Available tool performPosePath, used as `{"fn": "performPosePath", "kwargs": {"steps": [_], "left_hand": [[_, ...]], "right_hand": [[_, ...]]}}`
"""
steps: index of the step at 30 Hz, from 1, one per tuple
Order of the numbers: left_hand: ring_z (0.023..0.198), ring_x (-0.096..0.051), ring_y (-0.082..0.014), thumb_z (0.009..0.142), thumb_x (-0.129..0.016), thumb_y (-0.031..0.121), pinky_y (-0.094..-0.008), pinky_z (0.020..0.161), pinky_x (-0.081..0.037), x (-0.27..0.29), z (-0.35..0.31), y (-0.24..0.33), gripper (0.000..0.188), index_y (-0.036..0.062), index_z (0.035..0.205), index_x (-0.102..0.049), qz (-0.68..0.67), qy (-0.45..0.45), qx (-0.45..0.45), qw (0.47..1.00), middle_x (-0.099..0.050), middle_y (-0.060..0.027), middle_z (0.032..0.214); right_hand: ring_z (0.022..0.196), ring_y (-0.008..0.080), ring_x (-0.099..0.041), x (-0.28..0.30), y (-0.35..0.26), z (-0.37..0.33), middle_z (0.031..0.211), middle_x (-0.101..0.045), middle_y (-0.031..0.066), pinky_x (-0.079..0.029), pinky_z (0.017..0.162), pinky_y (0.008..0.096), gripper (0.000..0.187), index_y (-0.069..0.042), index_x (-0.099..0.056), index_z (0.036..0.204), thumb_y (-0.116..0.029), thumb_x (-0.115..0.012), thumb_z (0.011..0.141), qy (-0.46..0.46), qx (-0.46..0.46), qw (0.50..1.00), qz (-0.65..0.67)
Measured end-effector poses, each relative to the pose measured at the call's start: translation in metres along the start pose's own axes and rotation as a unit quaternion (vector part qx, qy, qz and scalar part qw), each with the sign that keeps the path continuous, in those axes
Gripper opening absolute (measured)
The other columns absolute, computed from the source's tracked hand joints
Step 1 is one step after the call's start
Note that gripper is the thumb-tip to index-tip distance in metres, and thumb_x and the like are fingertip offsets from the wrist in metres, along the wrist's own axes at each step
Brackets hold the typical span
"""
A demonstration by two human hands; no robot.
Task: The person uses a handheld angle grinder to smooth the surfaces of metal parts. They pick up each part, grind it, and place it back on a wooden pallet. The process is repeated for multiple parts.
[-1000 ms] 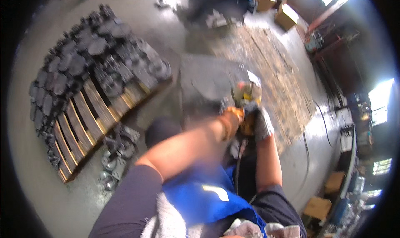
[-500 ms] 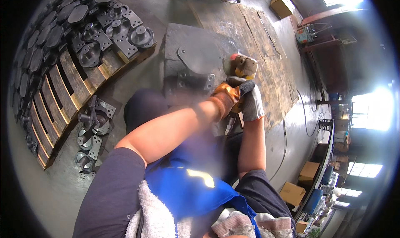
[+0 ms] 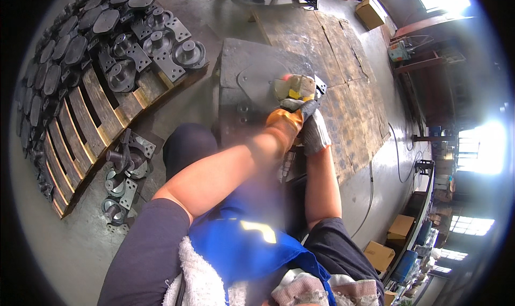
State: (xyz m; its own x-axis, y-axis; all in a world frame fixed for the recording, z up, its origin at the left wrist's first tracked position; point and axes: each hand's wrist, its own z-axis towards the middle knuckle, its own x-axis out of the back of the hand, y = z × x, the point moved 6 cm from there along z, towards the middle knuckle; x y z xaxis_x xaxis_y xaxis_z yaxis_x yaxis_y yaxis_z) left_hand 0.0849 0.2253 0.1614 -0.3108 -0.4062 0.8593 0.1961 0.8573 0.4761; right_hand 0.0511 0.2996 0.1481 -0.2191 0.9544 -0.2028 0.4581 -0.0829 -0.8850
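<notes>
Both my hands are closed round a hand-held grinder [image 3: 295,86], its yellow and brown head low over the work. My left hand [image 3: 287,122], in an orange-brown glove, wraps the tool from the left. In a whitish knit glove, my right hand [image 3: 315,134] grips close beside it. A metal fitting [image 3: 287,165] shows below the hands. Under the tool lies a flat dark metal plate [image 3: 257,79] with a rounded outline, on a dark board [image 3: 229,64]. A bright end with holes [image 3: 321,86] sticks out past the grinder's right side. The contact spot is hidden behind the tool.
At left a wooden pallet [image 3: 88,115] bears many dark metal parts. Several similar parts [image 3: 129,164] lie on the floor beside it. A worn wooden sheet [image 3: 348,107] extends to the right, with a hose [image 3: 370,193] on the floor beyond. Cardboard boxes [image 3: 380,255] stand at lower right.
The grinder and both hands have moved left over the board. The plate's outline looks turned, its holed end now right of the tool. My view has shifted slightly.
</notes>
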Motion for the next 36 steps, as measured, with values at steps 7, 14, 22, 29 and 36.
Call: {"fn": "performPosePath", "kwargs": {"steps": [7,14,22,29,36], "left_hand": [[0.098,-0.066,-0.0286,0.082,-0.068,0.024,-0.0377,0.086,-0.05,-0.024,-0.012,-0.03,0.051,0.0024,0.126,-0.055,0.147,0.13,0.026,0.98,-0.067,-0.0101,0.101],[0.078,-0.066,-0.0256,0.085,-0.062,0.026,-0.0452,0.061,-0.051,-0.061,0.01,-0.035,0.057,-0.0022,0.134,-0.051,0.12,0.199,0.051,0.971,-0.067,-0.0099,0.096],[0.066,-0.064,-0.0246,0.082,-0.066,0.021,-0.0458,0.055,-0.049,-0.073,0.024,-0.03,0.056,0.0012,0.132,-0.053,0.16,0.33,0.088,0.926,-0.066,-0.0137,0.084],[0.076,-0.065,-0.0274,0.083,-0.063,0.017,-0.0377,0.068,-0.05,-0.08,-0.03,-0.018,0.031,0.0028,0.11,-0.065,0.314,0.363,0.188,0.857,-0.065,-0.0109,0.079],[0.095,-0.067,-0.0287,0.096,-0.049,0.024,-0.0378,0.088,-0.051,-0.08,-0.011,-0.027,0.027,0.0055,0.109,-0.065,0.014,0.343,0.216,0.914,-0.071,-0.0125,0.105]], "right_hand": [[0.09,0.0211,-0.065,-0.021,0.007,0.024,0.101,-0.067,0.0099,-0.056,0.081,0.0338,0.035,0.0,-0.058,0.12,-0.029,-0.051,0.102,-0.12,0.039,0.99,-0.07],[0.088,0.0247,-0.067,-0.02,0.008,0.039,0.104,-0.068,0.0127,-0.057,0.079,0.0369,0.035,0.0,-0.056,0.123,-0.027,-0.052,0.101,-0.087,0.002,0.996,0.004],[0.09,0.0241,-0.067,-0.022,-0.012,0.024,0.105,-0.068,0.0097,-0.057,0.08,0.0386,0.033,-0.003,-0.061,0.12,-0.03,-0.053,0.101,-0.043,-0.001,0.999,-0.016],[0.081,0.0109,-0.06,-0.064,-0.011,0.011,0.091,-0.068,0.0015,-0.051,0.074,0.0278,0.017,0.0,-0.071,0.098,-0.01,-0.074,0.085,-0.119,-0.055,0.969,-0.212],[0.076,0.0097,-0.057,-0.076,-0.016,0.004,0.08,-0.068,-0.0009,-0.049,0.07,0.0293,0.027,0.003,-0.071,0.092,-0.021,-0.081,0.082,-0.137,0.061,0.862,-0.484]]}}
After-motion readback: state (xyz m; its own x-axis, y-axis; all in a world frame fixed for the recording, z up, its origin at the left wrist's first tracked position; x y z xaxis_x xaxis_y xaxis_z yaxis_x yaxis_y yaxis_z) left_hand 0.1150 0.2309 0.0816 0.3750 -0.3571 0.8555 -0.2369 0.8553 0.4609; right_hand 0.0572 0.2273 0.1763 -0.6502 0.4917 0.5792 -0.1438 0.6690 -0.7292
